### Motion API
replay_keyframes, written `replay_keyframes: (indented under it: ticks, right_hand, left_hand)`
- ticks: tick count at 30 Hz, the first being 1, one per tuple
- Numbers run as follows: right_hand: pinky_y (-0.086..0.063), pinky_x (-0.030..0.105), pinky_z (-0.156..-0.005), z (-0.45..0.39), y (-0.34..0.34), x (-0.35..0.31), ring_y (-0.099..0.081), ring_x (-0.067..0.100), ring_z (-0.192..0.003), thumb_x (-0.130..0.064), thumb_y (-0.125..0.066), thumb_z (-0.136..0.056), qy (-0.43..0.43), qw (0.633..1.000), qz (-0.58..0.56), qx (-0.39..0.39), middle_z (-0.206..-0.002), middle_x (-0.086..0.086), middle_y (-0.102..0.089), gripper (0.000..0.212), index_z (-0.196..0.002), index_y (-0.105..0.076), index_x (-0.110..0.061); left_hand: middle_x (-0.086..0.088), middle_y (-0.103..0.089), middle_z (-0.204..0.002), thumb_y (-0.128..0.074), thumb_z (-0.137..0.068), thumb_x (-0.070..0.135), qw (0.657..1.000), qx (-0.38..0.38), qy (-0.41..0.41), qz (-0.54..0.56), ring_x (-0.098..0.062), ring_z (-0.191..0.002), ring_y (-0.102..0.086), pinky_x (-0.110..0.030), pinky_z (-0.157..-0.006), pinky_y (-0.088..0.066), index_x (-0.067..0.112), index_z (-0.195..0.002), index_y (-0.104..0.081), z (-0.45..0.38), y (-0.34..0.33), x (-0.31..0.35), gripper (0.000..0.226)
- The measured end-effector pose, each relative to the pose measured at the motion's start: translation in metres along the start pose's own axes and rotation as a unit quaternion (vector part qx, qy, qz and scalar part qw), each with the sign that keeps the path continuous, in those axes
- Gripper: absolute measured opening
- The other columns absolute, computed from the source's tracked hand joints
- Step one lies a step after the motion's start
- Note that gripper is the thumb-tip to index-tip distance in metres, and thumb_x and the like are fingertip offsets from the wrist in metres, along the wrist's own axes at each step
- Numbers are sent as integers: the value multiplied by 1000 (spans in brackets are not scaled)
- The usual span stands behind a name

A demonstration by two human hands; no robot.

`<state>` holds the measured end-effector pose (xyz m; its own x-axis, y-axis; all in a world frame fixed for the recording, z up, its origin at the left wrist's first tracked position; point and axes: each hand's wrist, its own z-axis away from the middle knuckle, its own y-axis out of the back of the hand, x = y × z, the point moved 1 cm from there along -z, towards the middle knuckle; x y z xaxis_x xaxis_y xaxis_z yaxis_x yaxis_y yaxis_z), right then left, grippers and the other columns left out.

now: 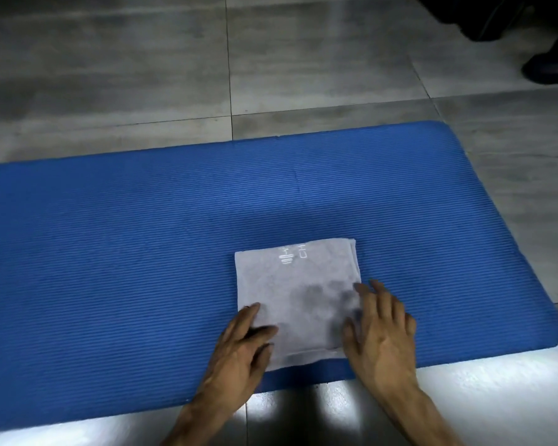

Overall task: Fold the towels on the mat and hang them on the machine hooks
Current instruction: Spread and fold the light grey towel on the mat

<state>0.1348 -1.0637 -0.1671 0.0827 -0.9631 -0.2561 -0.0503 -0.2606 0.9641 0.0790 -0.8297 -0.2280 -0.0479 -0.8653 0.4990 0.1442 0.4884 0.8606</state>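
Note:
A pale grey towel (295,297) lies folded into a small rectangle on the blue ribbed mat (126,252), near the mat's front edge and right of centre. White embroidered marks show near its far edge. My left hand (244,346) rests flat on the towel's near left corner, fingers straight. My right hand (382,329) lies flat along the towel's right edge, fingers spread, partly on the towel and partly on the mat. Neither hand grips the cloth.
The mat lies on a grey tiled floor (303,59), with glare on the tiles in front of it. A dark object (548,69) stands at the far right corner of the view. No machine or hooks are in view.

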Motion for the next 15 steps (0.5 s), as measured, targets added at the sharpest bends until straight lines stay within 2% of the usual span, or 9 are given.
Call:
replay_keyframes:
  ticks: [2,4,6,8,9,10,12,15]
  right_hand:
    - [-38,45,-101,-5,-10,-20,-41,28,-131,-38,-40,-89,91,995,-39,-24,-150,7,-41,53,-139,-45,-21]
    - [-39,45,-103,-11,-29,-23,-43,25,-131,-37,-40,-90,161,985,2,-59,-150,5,-43,50,-137,-50,-24]
    - [-46,49,-94,-20,-42,-19,-58,29,-113,-37,-40,-85,165,978,69,-107,-135,6,-58,45,-122,-62,-23]
    - [-50,48,-81,-36,-40,-22,-64,32,-88,-36,-39,-80,160,975,104,-116,-107,7,-68,40,-100,-69,-18]
    - [-52,46,-77,-47,-36,-28,-63,32,-82,-35,-39,-80,165,976,101,-104,-97,7,-68,39,-94,-69,-15]
    - [-52,45,-76,-59,-33,-34,-63,32,-84,-35,-41,-80,176,977,86,-89,-96,7,-69,39,-96,-69,-13]
    - [-50,44,-87,-85,-34,-52,-61,32,-105,-32,-52,-82,210,974,32,-82,-118,8,-65,43,-119,-64,-11]
    - [-29,41,-113,-121,-53,-82,-35,26,-140,-38,-63,-87,223,953,-51,-200,-153,4,-37,70,-148,-36,-17]
  left_hand:
    - [0,-35,-153,-42,-91,40,1000,7,5,-13,-17,-137,-38,-29,-109,-38,33,-120,-65,1,-2,1,37]
    - [-2,-40,-151,-41,-91,37,1000,3,0,-25,-19,-136,-40,-29,-109,-35,32,-120,-65,6,-5,2,38]
    - [0,-45,-147,-41,-92,35,1000,10,-12,-25,-19,-134,-43,-29,-107,-34,28,-120,-67,13,-9,3,38]
    - [3,-51,-142,-43,-92,32,1000,25,-11,0,-16,-131,-47,-28,-105,-36,27,-113,-70,20,-9,4,35]
    - [5,-54,-139,-45,-91,31,999,37,-8,15,-14,-130,-48,-26,-105,-37,27,-109,-72,22,-9,5,33]
    - [7,-56,-136,-46,-90,30,998,47,-3,29,-11,-128,-49,-22,-105,-37,27,-105,-73,24,-8,7,31]
    - [14,-61,-126,-49,-88,27,996,61,13,65,-5,-119,-53,-12,-102,-36,28,-97,-73,25,-2,11,26]
    - [24,-62,-112,-50,-80,18,979,102,90,151,4,-107,-52,-8,-96,-38,29,-95,-74,23,13,4,30]
